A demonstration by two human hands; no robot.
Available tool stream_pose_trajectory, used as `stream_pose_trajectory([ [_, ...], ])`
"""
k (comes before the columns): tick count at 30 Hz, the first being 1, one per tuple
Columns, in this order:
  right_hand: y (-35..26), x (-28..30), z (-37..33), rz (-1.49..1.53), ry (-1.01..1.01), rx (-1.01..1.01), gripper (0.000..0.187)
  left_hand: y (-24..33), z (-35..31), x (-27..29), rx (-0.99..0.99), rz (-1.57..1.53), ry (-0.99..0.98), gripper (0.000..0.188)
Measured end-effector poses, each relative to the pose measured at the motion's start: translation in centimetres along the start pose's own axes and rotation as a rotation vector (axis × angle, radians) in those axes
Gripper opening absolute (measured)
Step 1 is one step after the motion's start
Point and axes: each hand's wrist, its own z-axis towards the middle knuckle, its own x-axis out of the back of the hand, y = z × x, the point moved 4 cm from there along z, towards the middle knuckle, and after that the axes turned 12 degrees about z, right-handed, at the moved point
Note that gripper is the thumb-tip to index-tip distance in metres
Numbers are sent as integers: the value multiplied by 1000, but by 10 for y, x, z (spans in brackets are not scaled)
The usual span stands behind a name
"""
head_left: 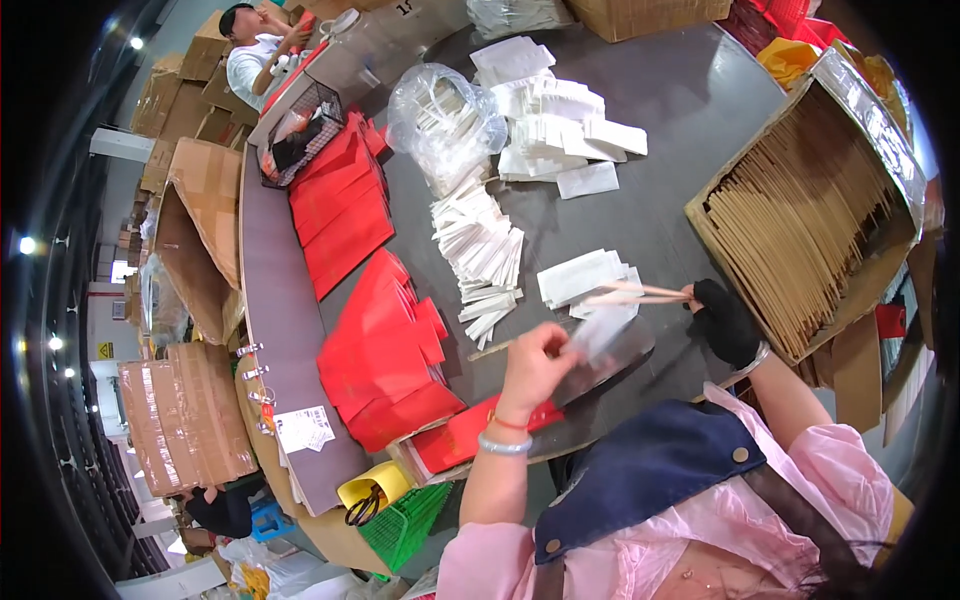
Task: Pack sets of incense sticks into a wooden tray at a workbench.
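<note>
Over the tabletop [655, 205], I'm pinching pale sticks [670, 293] with my right hand [727, 325], a blurry sleeve [606, 328] with my left hand [538, 370]; probably sleeving, so needing alignment next.

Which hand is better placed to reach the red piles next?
Probably the left hand: it's nearer the red piles, while the right hand is farther away and holds thin sticks.

Pink shirt [840, 478], navy apron bib [640, 480] with brass-coloured buttons [740, 455], black fingerless glove [730, 328] on the right hand [718, 316]; red cord bracelet [509, 424], pale bangle [504, 446].
</note>
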Motion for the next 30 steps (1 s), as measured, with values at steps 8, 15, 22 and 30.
stream_pose_trajectory([
  [8,-36,-34,26,-416,-629,-110,19,-14,-71,-3,-161,555,448,57],
  [15,-26,-80,23,-273,-541,240,9,-3,-68,-27,-214,589,360,73],
  [22,-34,-146,-6,115,-555,-41,22,-6,-58,-37,-300,572,382,64],
  [30,-66,-101,25,-497,-755,183,61,26,-54,10,-357,848,-101,31],
])
